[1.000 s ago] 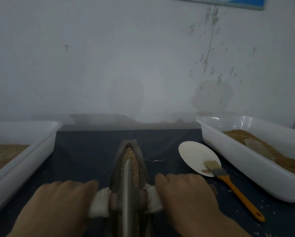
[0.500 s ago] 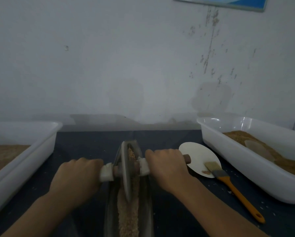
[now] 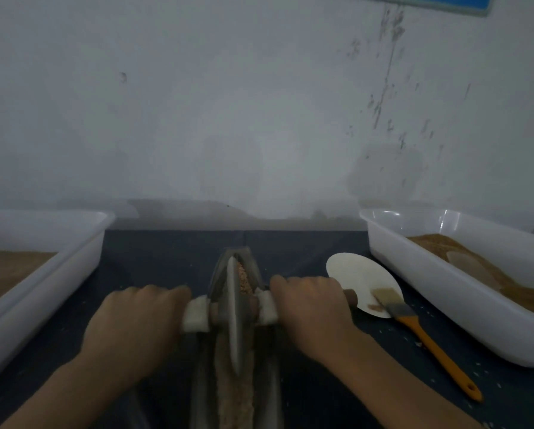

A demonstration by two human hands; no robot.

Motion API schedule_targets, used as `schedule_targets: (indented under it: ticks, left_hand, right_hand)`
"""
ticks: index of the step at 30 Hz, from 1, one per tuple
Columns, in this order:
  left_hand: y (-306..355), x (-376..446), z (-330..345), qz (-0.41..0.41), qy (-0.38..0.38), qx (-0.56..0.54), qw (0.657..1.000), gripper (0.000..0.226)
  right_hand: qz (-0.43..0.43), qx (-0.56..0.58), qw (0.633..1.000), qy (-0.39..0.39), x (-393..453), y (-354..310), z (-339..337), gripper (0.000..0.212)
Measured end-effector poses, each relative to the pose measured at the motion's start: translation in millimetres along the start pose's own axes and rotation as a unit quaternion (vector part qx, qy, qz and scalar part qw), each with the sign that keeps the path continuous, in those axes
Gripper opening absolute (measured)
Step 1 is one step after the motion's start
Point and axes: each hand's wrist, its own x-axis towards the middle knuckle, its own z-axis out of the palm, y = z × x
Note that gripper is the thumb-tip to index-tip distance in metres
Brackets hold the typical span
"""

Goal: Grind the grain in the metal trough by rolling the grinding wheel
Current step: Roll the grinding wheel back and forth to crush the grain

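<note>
A long boat-shaped metal trough (image 3: 253, 270) runs away from me down the middle of the dark table, with tan grain (image 3: 236, 394) lying along its channel. A thin metal grinding wheel (image 3: 234, 311) stands upright in the channel near the far end. A wooden axle passes through it, padded with white wrapping (image 3: 196, 314) on both sides. My left hand (image 3: 136, 323) grips the left handle. My right hand (image 3: 312, 308) grips the right handle, whose brown tip (image 3: 350, 297) sticks out past my knuckles.
A white tub (image 3: 445, 289) holding brown powder stands at the right, another white tub (image 3: 52, 274) with grain at the left. A white round dish (image 3: 355, 277) and an orange-handled brush (image 3: 426, 335) lie between trough and right tub. The wall rises just behind the table.
Both hands pushed the wheel away from me, from the trough's near part to its far end. Ground grain now shows in the channel behind the wheel.
</note>
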Motion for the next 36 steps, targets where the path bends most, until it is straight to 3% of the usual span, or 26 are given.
schedule_targets:
  ticks: [3, 6, 14, 20, 25, 31, 34, 36]
  left_hand:
    - [-1, 23, 6, -0.022, 0.047, 0.021, 0.998, 0.022]
    - [-1, 25, 5, -0.025, -0.004, 0.025, 0.999, 0.017]
    - [7, -30, -28, -0.021, -0.113, -0.016, 0.993, 0.029]
    - [5, -8, -13, -0.028, -0.049, -0.003, 0.998, 0.034]
    - [-1, 28, 14, -0.043, 0.005, 0.005, 0.999, 0.022]
    - [2, 9, 2, -0.033, -0.032, 0.002, 0.999, 0.024]
    - [7, -15, -17, -0.02, -0.075, -0.001, 0.997, 0.027]
    - [11, -27, -27, -0.003, -0.084, 0.008, 0.996, 0.03]
  right_hand:
    - [0.024, 0.007, 1.0, 0.012, 17, 5, 10, 0.021]
    - [0.024, 0.007, 1.0, 0.006, 12, 3, 7, 0.019]
    - [-0.029, -0.009, 0.998, 0.054, -47, -13, -32, 0.042]
    - [-0.016, -0.015, 0.998, 0.059, -22, -4, -11, 0.04]
    - [0.015, -0.037, 0.999, 0.024, 25, 6, 14, 0.035]
    - [0.002, -0.003, 1.0, 0.005, 4, 0, -1, 0.022]
    - [-0.016, 0.012, 0.999, 0.028, -27, -10, -15, 0.035]
    - [-0.001, 0.036, 0.999, -0.003, -41, -17, -25, 0.048]
